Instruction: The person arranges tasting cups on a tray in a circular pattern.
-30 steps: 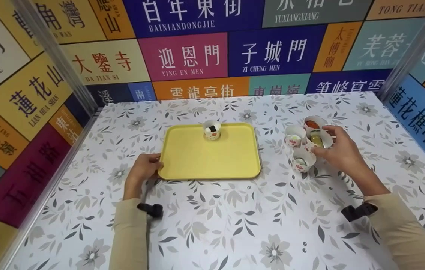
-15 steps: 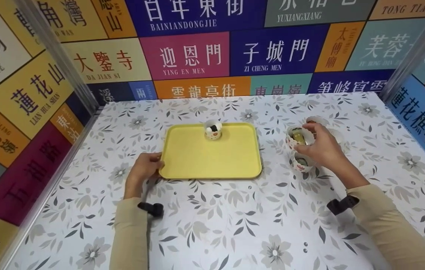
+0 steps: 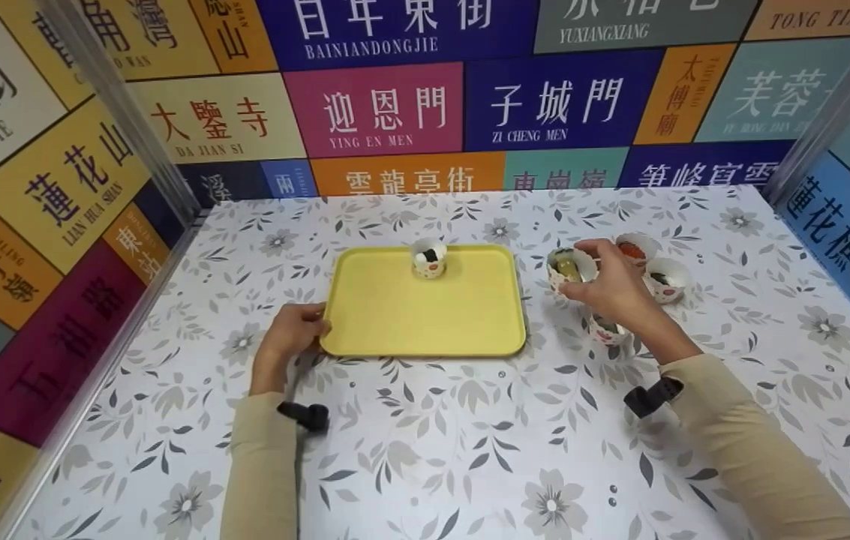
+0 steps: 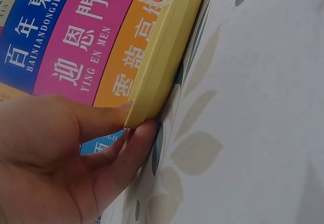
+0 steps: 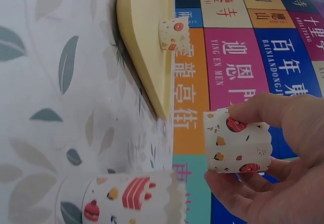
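Observation:
My right hand pinches a patterned paper cup between thumb and fingers, with a yellow-green piece of food inside. In the right wrist view this cup is held off the table, tilted in that view. Beside and behind the hand stand paper cups: one with orange-red food, one with dark food, and one partly hidden below the hand. My left hand grips the left edge of a yellow tray, thumb above and fingers beneath. Another paper cup sits at the tray's back edge.
The table wears a white cloth with grey leaves and flowers. Panels with large characters wall off the back and both sides. A close paper cup fills the lower part of the right wrist view.
My right hand has carried the cup with the yellow-green food leftward, away from the group and closer to the tray. That uncovers the cup with dark food. My left hand stays on the tray.

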`<control>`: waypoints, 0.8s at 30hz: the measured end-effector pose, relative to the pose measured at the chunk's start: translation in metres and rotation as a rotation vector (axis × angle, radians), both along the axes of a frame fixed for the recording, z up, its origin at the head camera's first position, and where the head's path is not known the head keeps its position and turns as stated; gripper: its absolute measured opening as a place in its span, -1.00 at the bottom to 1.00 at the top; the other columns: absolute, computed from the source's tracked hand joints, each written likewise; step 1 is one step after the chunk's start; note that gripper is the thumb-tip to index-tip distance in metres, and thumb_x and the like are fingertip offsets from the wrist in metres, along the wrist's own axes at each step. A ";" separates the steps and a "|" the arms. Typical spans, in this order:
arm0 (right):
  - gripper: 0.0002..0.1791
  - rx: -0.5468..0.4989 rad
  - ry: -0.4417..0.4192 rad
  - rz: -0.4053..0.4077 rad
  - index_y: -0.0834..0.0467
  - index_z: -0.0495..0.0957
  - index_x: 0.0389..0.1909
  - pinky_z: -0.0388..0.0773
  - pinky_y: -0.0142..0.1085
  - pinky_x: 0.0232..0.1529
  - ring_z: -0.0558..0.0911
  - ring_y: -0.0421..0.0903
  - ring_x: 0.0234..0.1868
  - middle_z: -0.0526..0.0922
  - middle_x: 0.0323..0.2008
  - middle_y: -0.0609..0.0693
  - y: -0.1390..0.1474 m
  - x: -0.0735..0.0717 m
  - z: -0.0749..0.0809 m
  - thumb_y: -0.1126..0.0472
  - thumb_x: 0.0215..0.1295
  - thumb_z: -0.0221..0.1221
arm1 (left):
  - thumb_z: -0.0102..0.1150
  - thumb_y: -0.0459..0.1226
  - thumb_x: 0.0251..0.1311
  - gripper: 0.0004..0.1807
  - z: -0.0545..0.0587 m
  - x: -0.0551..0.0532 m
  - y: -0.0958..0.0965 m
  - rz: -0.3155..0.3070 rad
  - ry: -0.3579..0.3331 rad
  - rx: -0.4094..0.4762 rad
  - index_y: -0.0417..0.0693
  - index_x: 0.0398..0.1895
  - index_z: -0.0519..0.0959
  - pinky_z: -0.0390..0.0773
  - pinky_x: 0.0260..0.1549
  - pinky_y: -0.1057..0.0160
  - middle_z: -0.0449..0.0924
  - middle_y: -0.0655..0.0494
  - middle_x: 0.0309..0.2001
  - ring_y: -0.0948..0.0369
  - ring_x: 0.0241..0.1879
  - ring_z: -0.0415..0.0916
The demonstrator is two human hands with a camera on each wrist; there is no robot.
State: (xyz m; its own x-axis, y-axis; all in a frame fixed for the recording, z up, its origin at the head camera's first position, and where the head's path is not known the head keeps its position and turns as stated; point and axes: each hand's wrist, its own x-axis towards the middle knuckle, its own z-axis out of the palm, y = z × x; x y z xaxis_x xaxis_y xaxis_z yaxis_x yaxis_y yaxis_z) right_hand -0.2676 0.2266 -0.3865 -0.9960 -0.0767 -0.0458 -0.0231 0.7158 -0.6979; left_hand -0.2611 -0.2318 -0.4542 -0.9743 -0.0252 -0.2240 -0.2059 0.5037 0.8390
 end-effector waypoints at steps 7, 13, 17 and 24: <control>-0.13 -0.026 -0.029 0.020 0.17 0.09 0.53 0.27 0.19 0.41 0.21 0.27 0.48 0.14 0.52 0.27 -0.018 -0.011 -0.004 0.08 0.30 0.30 | 0.04 -0.44 0.39 -0.49 0.001 0.001 0.002 0.029 -0.034 0.011 -0.19 0.40 0.40 0.60 -0.44 0.36 0.61 -0.32 0.15 0.27 -0.39 0.61; -0.14 -0.037 -0.034 0.020 0.17 0.14 0.50 0.25 0.16 0.44 0.23 0.23 0.48 0.20 0.50 0.25 -0.035 -0.022 -0.009 0.14 0.25 0.33 | 0.05 -0.45 0.38 -0.48 -0.002 0.000 0.003 0.029 -0.040 0.005 -0.21 0.41 0.38 0.60 -0.42 0.36 0.60 -0.32 0.16 0.25 -0.36 0.61; -0.16 -0.011 -0.044 0.012 0.15 0.18 0.47 0.17 0.21 0.45 0.24 0.20 0.48 0.24 0.47 0.22 -0.048 -0.030 -0.012 0.13 0.22 0.33 | 0.04 -0.45 0.36 -0.47 -0.002 0.000 0.002 0.038 -0.043 0.005 -0.21 0.41 0.38 0.61 -0.42 0.36 0.59 -0.31 0.18 0.25 -0.37 0.61; -0.19 -0.018 -0.040 0.069 0.18 0.18 0.46 0.26 0.10 0.45 0.25 0.20 0.48 0.23 0.47 0.23 -0.065 -0.040 -0.024 0.14 0.24 0.32 | 0.04 -0.46 0.35 -0.46 -0.001 -0.001 0.001 0.031 -0.038 0.013 -0.24 0.41 0.37 0.62 -0.41 0.35 0.59 -0.33 0.18 0.24 -0.36 0.62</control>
